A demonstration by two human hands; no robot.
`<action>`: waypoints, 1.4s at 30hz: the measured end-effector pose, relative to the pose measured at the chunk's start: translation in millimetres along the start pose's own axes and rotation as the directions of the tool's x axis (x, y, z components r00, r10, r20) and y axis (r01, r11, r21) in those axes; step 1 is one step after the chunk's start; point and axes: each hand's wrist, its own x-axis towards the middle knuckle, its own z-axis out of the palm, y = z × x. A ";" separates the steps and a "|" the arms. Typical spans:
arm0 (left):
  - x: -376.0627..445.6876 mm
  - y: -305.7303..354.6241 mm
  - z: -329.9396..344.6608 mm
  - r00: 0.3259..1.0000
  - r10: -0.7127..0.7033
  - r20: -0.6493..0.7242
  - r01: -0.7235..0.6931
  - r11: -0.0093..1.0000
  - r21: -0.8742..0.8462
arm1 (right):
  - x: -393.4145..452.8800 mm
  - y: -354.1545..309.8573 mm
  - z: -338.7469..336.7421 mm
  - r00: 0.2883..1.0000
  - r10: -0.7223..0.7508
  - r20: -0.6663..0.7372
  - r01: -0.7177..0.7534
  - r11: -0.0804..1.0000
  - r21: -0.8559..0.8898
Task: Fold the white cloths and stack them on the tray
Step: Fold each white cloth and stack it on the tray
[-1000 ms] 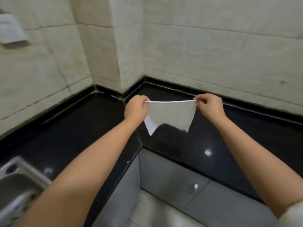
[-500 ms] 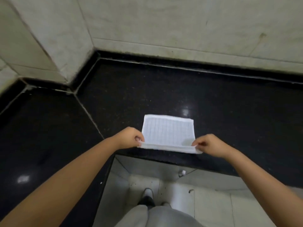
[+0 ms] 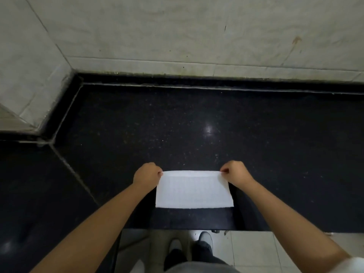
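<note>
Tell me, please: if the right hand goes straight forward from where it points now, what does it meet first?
Probably only bare black countertop. The right hand, pinching the white cloth at its far corner, points toward the tiled wall; nothing else shows between them.

Head-worn camera looks steeply down, close over the black counter (image 3: pixel 197 119) edge.

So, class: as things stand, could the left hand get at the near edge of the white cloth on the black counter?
Probably yes. The left hand pinches the white cloth at its far left corner, and the bare counter along the near edge holds nothing in the way; it must release its grip first.
</note>
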 end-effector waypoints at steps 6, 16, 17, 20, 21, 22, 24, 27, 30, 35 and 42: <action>1.0 -2.2 9.9 0.995 0.092 0.029 -0.095 0.988 0.118 | -1.8 12.3 16.1 0.999 -0.021 -0.035 0.017 0.995 -0.095; -5.5 11.0 -9.5 0.996 0.084 -0.016 -0.084 0.996 0.015 | -4.2 3.0 -5.6 0.998 -0.057 -0.019 0.056 0.996 -0.068; -5.4 12.2 -19.2 0.995 0.090 -0.047 -0.091 0.996 -0.014 | -5.9 1.1 -17.8 0.994 -0.085 -0.070 0.082 0.996 -0.044; -4.8 16.5 -53.1 0.945 0.222 -0.241 -0.230 0.973 -0.004 | -16.9 -2.8 -58.7 0.935 -0.185 -0.303 0.203 0.979 0.028; -5.7 18.7 -63.9 0.899 0.285 -0.332 -0.300 0.954 0.006 | -21.0 -3.1 -69.3 0.894 -0.216 -0.393 0.258 0.964 0.057; -7.9 21.0 -71.8 0.853 0.334 -0.401 -0.358 0.934 0.018 | -24.6 -2.4 -75.6 0.849 -0.237 -0.472 0.309 0.948 0.080; -10.4 22.1 -71.6 0.813 0.389 -0.433 -0.405 0.912 0.058 | -27.8 4.1 -73.2 0.774 -0.267 -0.573 0.375 0.924 0.076; -16.8 13.4 -29.3 0.864 0.431 -0.259 -0.406 0.902 0.148 | -29.7 29.7 -34.8 0.783 -0.296 -0.546 0.351 0.936 -0.005; -34.0 3.2 22.3 0.919 0.394 -0.034 -0.384 0.910 0.153 | -41.7 57.1 14.2 0.952 -0.196 -0.236 0.173 0.978 -0.116; -44.2 9.0 36.3 0.945 0.241 -0.222 -0.238 0.970 0.040 | -54.9 55.7 26.7 0.964 -0.030 -0.263 0.043 0.998 0.041; -12.1 45.7 34.8 0.998 -0.012 -0.069 0.020 0.993 0.113 | -25.9 12.6 17.1 0.926 0.357 -0.120 -0.371 0.919 -0.132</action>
